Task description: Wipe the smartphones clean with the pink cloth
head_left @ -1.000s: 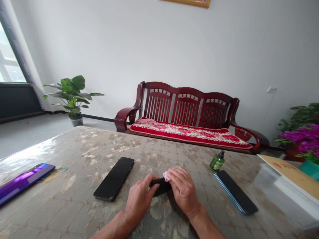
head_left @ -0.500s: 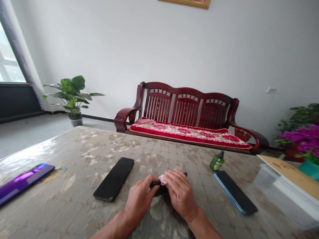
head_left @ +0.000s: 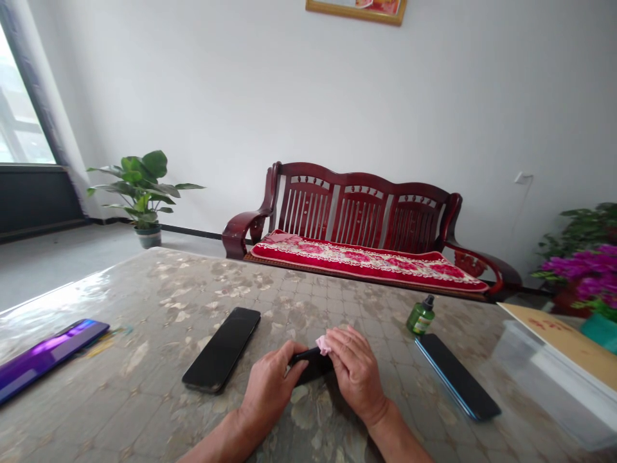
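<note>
A black phone (head_left: 312, 368) is held tilted on edge just above the table, in front of me. My left hand (head_left: 274, 378) pinches its left end between thumb and fingers. My right hand (head_left: 354, 370) is closed on a small pink cloth (head_left: 322, 345) and presses it along the phone's upper edge; the hand hides the phone's right end. To the left of my hands lies another black phone (head_left: 222, 349), screen up. A dark phone with a blue edge (head_left: 457, 376) lies to the right, beside a small green spray bottle (head_left: 421, 316).
A purple phone (head_left: 51, 357) lies at the table's left. On the right stands a clear plastic box (head_left: 544, 379) with a tan folder (head_left: 563, 341) on top, near purple flowers (head_left: 581, 273). Behind the patterned table (head_left: 144, 399) is a red wooden bench (head_left: 361, 212).
My right hand and the pink cloth have slid slightly to the right along the phone's edge. My left hand keeps its hold. The view has tipped up a little.
</note>
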A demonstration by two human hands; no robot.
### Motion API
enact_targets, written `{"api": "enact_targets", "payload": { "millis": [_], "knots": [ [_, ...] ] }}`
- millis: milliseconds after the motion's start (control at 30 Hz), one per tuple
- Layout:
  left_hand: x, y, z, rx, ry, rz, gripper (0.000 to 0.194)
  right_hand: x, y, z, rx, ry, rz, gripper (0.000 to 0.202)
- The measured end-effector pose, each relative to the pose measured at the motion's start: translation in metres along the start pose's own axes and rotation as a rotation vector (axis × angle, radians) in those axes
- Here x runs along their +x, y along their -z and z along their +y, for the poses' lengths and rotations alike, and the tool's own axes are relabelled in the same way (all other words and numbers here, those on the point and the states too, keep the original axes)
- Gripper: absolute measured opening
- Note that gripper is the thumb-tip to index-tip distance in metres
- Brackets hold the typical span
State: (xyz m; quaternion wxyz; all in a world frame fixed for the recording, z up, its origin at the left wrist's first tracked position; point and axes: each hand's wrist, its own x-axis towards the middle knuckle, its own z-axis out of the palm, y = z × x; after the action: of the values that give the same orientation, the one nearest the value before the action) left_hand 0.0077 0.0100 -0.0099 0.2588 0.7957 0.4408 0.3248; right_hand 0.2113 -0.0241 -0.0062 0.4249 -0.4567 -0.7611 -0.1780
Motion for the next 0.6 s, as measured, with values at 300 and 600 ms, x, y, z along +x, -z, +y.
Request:
{"api": "enact_targets", "payload": {
  "millis": [300,600],
  "knots": [
    [0.0005,0.0023,0.0008,-0.002,-0.02,0.0,0.014,-0.0019,-0.0011,0.0005,0.021,-0.009,0.012,0.029],
    [0.0017,0.0004,-0.002,-0.001,-0.022,0.018,0.013,-0.0007,-0.0014,0.0028,0.041,-0.009,-0.011,0.029]
  ]
}}
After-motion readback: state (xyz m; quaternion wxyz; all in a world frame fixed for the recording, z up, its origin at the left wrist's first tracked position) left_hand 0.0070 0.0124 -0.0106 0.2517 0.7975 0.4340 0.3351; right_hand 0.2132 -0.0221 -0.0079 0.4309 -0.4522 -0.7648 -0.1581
